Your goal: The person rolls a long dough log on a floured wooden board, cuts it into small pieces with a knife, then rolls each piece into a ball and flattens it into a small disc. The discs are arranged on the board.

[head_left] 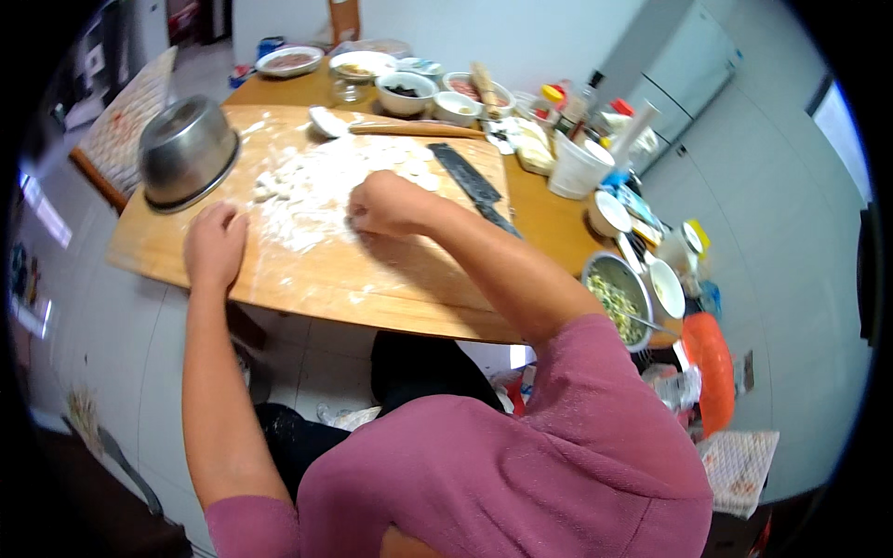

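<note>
A large wooden board [437,302] lies on the table, with white flour [298,228] and small pieces of dough [270,186] spread over its middle. My right hand [389,203] is closed low over the near side of the floured patch. Its fingertips point down, and whatever they hold is hidden. At the board's left, my left hand [216,246] rests on the wood, its fingers lying down and its thumb a little apart. An upturned metal bowl [189,153] stands just beyond it. A dark-bladed cleaver [463,172] lies to the right of the dough.
A rolling pin [419,130] and a white scoop-like dish [327,122] lie along the board's far edge. Several bowls, including one of dark food [405,93], stand behind. A bowl of chopped green filling [616,302] and a white tub [579,167] stand at right.
</note>
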Demonstrator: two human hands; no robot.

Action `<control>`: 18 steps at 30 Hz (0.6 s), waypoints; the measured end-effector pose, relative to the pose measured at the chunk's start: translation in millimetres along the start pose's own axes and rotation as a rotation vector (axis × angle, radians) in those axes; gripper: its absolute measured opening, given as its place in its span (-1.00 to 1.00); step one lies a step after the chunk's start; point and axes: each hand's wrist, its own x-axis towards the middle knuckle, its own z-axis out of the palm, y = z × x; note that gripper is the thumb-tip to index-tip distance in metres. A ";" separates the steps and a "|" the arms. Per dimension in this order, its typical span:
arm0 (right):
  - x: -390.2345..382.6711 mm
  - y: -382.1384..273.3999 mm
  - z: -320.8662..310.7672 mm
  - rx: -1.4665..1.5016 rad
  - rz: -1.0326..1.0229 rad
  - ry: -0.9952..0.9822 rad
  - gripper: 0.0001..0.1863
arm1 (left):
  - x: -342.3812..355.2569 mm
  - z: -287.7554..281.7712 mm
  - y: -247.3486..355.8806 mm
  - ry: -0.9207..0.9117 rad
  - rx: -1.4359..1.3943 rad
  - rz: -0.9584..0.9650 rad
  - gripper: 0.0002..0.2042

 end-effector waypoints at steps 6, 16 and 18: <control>-12.5 -0.1 -4.2 -0.045 0.132 -0.005 -0.79 | 1.8 3.2 7.0 -0.044 -0.080 -0.043 -0.66; -4.4 0.9 9.5 -0.122 0.141 -0.002 -0.79 | 7.0 10.4 -7.3 -0.061 -0.112 0.014 -0.66; -1.6 0.6 13.3 -0.103 0.193 -0.011 -0.79 | 5.6 12.5 -9.6 -0.066 -0.113 -0.035 -0.66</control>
